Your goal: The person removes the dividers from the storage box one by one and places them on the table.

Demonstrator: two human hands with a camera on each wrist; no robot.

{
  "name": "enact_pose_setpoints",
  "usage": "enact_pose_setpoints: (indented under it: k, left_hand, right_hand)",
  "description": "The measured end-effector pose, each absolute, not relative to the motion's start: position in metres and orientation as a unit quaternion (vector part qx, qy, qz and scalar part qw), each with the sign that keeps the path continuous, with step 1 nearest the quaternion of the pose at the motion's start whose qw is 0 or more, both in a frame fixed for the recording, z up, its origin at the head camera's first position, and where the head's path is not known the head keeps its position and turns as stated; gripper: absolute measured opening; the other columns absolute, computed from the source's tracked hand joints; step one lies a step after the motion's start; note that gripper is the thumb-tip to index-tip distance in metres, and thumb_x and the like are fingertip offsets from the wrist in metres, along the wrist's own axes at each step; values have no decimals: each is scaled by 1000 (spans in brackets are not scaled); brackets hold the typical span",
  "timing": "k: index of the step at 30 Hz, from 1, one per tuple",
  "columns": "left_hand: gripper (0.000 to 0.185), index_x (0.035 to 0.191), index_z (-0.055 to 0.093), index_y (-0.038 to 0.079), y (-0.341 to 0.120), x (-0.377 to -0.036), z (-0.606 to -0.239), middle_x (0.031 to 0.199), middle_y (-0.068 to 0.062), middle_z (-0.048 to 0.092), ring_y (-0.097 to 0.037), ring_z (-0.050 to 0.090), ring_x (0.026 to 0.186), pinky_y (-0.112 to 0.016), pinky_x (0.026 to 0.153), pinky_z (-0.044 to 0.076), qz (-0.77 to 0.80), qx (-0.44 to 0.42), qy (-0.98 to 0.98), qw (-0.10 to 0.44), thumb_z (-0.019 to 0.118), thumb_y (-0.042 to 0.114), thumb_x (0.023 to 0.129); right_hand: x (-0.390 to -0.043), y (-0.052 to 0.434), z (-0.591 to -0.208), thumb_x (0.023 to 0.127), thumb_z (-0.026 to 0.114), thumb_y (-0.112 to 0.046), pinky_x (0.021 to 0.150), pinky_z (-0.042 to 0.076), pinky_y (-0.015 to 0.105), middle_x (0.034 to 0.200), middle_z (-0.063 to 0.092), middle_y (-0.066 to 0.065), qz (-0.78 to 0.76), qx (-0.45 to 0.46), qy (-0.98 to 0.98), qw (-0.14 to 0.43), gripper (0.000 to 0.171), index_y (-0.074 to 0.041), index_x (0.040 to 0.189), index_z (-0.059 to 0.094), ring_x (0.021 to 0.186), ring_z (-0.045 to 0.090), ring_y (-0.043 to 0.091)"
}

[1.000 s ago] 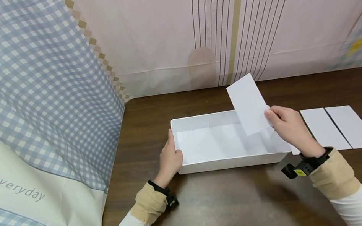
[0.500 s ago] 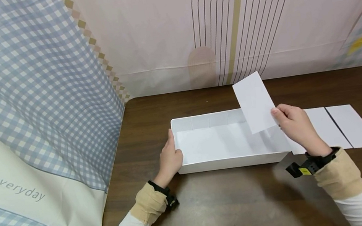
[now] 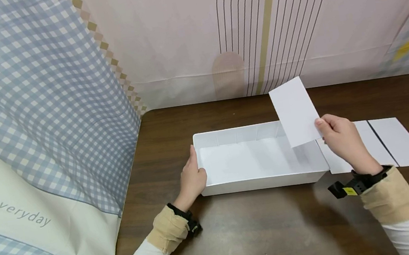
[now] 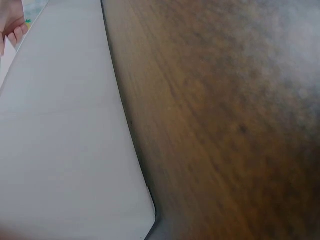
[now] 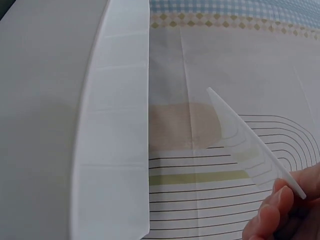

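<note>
Now your right hand (image 3: 341,139) has drifted right with the card (image 3: 295,111), so the card hangs over the bin's (image 3: 261,183) right end instead of its middle; judging by that, you're lining it up with the end slots. You pinch the card's lower right edge between thumb and fingers. It stands nearly upright, long axis vertical, top leaning slightly left, face toward you. Your left hand (image 3: 192,179) stays curled around the bin's left wall. Two more cards (image 3: 381,144) lie flat beside the bin.
</note>
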State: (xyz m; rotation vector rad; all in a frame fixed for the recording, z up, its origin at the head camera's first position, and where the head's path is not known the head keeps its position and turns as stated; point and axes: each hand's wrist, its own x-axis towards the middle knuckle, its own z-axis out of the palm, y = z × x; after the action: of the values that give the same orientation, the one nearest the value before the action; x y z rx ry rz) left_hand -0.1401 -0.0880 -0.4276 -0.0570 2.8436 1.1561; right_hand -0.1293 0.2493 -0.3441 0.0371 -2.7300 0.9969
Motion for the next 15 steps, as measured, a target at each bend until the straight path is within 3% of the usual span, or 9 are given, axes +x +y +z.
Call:
enact_pose_setpoints:
  k: [8, 15]
  left_hand:
    - [70, 143, 10, 10, -88, -140, -426, 144, -11, 26, -28, 49, 69, -33, 69, 38, 378, -20, 925, 39, 38, 0, 81]
    - [69, 143, 10, 10, -88, -140, -427, 144, -11, 26, -28, 53, 94, -35, 75, 38, 379, -23, 924, 41, 38, 0, 81]
  right_hand:
    - [-129, 258, -346, 93, 36, -33, 42, 30, 28, 54, 47, 5, 343, -7, -933, 110, 41, 0, 78, 54, 47, 39, 12]
    - [-132, 270, -355, 91, 38, -40, 41, 28, 30, 55, 47, 10, 377, -37, -919, 114, 45, -1, 76, 54, 49, 40, 17]
